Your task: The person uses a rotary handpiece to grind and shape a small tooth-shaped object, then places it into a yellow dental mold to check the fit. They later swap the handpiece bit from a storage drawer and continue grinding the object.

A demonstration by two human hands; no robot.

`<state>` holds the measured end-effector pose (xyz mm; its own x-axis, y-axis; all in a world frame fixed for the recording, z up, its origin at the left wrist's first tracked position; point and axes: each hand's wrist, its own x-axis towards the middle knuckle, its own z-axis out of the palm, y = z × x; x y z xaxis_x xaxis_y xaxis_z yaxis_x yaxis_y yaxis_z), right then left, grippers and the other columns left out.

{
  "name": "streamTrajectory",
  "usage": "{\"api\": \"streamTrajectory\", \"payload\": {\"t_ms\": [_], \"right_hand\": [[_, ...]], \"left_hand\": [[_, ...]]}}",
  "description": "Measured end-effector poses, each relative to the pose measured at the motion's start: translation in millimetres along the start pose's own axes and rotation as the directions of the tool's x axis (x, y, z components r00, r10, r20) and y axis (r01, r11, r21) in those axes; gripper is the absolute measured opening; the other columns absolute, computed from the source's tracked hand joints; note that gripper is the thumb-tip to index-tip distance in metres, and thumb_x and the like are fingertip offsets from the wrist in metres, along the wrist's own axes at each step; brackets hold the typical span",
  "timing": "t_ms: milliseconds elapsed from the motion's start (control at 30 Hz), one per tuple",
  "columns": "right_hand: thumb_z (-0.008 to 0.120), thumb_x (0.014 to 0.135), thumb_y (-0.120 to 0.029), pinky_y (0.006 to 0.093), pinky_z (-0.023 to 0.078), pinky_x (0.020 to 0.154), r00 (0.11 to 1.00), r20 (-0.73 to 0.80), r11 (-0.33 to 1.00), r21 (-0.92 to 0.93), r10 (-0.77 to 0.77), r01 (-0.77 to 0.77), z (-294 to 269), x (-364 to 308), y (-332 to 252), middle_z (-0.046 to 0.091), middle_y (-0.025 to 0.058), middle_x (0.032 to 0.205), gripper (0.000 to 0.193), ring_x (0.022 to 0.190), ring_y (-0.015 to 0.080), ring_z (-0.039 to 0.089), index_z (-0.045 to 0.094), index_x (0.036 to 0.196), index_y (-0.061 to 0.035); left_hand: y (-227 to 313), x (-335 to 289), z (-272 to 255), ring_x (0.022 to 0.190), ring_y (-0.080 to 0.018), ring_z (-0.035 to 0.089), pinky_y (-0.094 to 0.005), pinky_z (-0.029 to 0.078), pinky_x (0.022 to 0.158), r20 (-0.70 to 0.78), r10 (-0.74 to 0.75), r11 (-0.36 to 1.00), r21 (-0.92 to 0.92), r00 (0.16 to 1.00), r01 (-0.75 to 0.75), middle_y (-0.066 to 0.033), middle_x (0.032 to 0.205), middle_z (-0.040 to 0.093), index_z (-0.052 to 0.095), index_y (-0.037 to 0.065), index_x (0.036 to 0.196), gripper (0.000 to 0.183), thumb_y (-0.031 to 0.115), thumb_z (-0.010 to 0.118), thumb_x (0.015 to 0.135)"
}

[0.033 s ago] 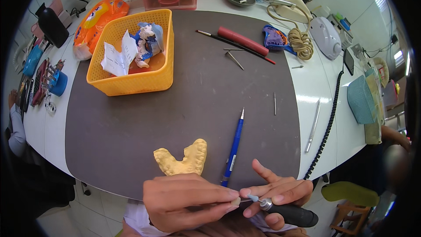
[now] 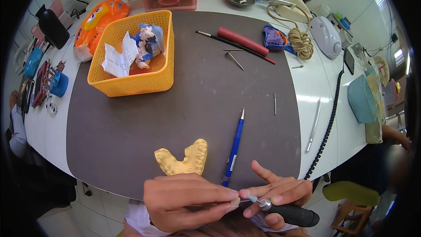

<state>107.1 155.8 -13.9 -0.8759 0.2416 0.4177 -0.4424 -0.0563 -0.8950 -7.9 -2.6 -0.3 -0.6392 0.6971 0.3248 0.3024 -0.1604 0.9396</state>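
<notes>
Low in the view, my left hand [image 2: 186, 199] pinches a small pale piece [image 2: 235, 201], perhaps a dental crown, between thumb and fingertips. Facing it, my right hand [image 2: 287, 191] grips a black rotary handpiece [image 2: 294, 216] with a metal collar. The handpiece's light-blue tip [image 2: 251, 198] points left, close to the pale piece; I cannot tell whether they touch. My right index finger reaches toward my left fingertips. Just beyond my left hand lies a yellowish plaster dental model [image 2: 193, 158], its near part hidden. A blue mechanical pencil [image 2: 233, 147] lies on the mat beside it.
A yellow basket [image 2: 140, 85] holding papers and wrapped pieces stands far left on the dark mat [image 2: 210, 83]. Far right lie a red rod [image 2: 242, 41], a brush [image 2: 210, 36] and metal burs. A black coiled cord [image 2: 331, 127] runs down the right side.
</notes>
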Motion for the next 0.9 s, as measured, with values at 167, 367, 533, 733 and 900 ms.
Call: {"api": "streamTrajectory", "payload": {"t_ms": [167,367,533,733,900], "right_hand": [[0.063,0.080,-0.011,0.0553,0.019,0.105,0.999,0.045,0.999,-0.030,0.014,-0.013,1.3,2.1,-4.0,0.065,0.0151,0.066,0.025,0.086,0.0333,0.065,0.043,0.093,-0.0055],[0.065,0.077,-0.011,0.0540,0.018,0.106,0.999,0.012,0.998,-0.038,0.051,-0.050,3.4,2.1,-5.3,0.066,0.0143,0.067,0.022,0.085,0.0310,0.065,0.049,0.091,-0.0062],[0.067,0.076,-0.011,0.0532,0.018,0.106,0.999,-0.001,0.998,-0.034,0.052,-0.052,4.4,0.2,-6.1,0.066,0.0135,0.068,0.019,0.087,0.0300,0.065,0.054,0.090,-0.0068],[0.068,0.076,-0.012,0.0524,0.016,0.107,0.998,0.021,0.998,-0.035,0.051,-0.050,1.6,-1.9,-3.8,0.067,0.0131,0.072,0.021,0.088,0.0303,0.065,0.057,0.092,-0.0092],[0.068,0.076,-0.012,0.0520,0.016,0.107,0.998,0.013,0.996,-0.060,0.060,-0.059,1.6,-1.3,-10.2,0.068,0.0129,0.074,0.020,0.089,0.0300,0.064,0.057,0.092,-0.0104]], "left_hand": [[2.9,-3.3,-1.1,0.056,-0.0171,0.064,-0.0208,0.049,0.051,-0.016,-0.055,0.995,-0.083,0.998,0.054,-0.0142,0.069,0.067,0.068,-0.003,0.077,0.020,-0.003,0.075,0.058],[0.0,-6.7,-4.1,0.062,-0.0169,0.065,-0.0224,0.050,0.055,0.023,-0.046,0.990,-0.129,0.999,0.049,-0.0141,0.074,0.067,0.067,-0.003,0.084,0.019,-0.004,0.071,0.066],[-0.3,-9.1,-4.3,0.066,-0.0176,0.066,-0.0240,0.051,0.058,0.037,-0.051,0.986,-0.156,0.998,0.057,-0.0142,0.077,0.067,0.066,-0.003,0.088,0.018,-0.003,0.070,0.070],[-1.9,-10.7,-3.5,0.067,-0.0194,0.066,-0.0251,0.051,0.059,0.027,-0.057,0.986,-0.157,0.998,0.060,-0.0143,0.077,0.067,0.066,-0.003,0.088,0.019,-0.003,0.070,0.070],[1.5,-8.8,-2.7,0.068,-0.0199,0.066,-0.0252,0.051,0.060,0.044,-0.076,0.984,-0.160,0.996,0.082,-0.0143,0.077,0.067,0.066,-0.003,0.088,0.019,-0.003,0.070,0.070]]}}
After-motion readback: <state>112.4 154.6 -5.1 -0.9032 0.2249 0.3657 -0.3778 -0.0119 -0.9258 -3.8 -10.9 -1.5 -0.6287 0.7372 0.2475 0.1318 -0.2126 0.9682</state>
